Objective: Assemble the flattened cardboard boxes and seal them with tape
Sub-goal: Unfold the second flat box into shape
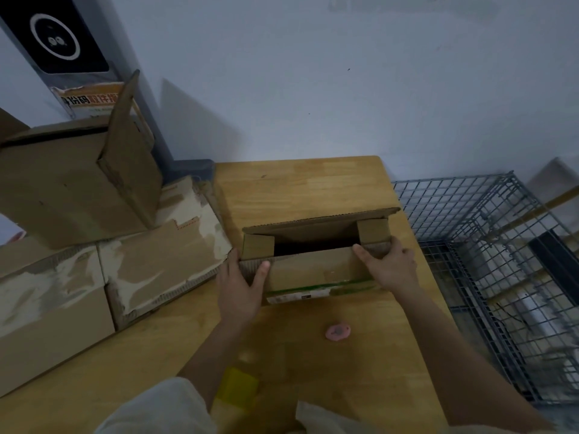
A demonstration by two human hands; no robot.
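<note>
Box: the cardboard box [316, 255] sits at centre frame on the wooden table [297, 183], erected, top open. Short end flaps are folded in at left and right; the far long flap stands tilted back; the near long flap leans inward under your hands.

Handling: judged light and empty, so it will likely skid on the smooth tabletop if you push from one side only. Corrugated board is stiff across the panels but gives at the score lines; the flap edges crush easily.

Where to hold: take it at the two near corners, as you do now, and press flaps down close to the fold, not at the free edge.

Look: plain brown, worn, raw corrugated edge showing along the rim. A green stripe and a pale label run along the lower near face; print too blurred to read.

Left hand [241, 286]: on the near left corner, thumb lying over the near flap, fingers wrapped round the corner, gripping.

Right hand [390, 264]: on the near right corner, thumb on the near flap, fingers curled over the end wall, gripping.

Tape: none that you can identify in view. A small pink object [338, 332] lies lower centre; a yellow thing [239, 383] at bottom is blurred.

Surroundings: stacked boxes [94, 245] at left, wire cage [488, 261] at right.
</note>
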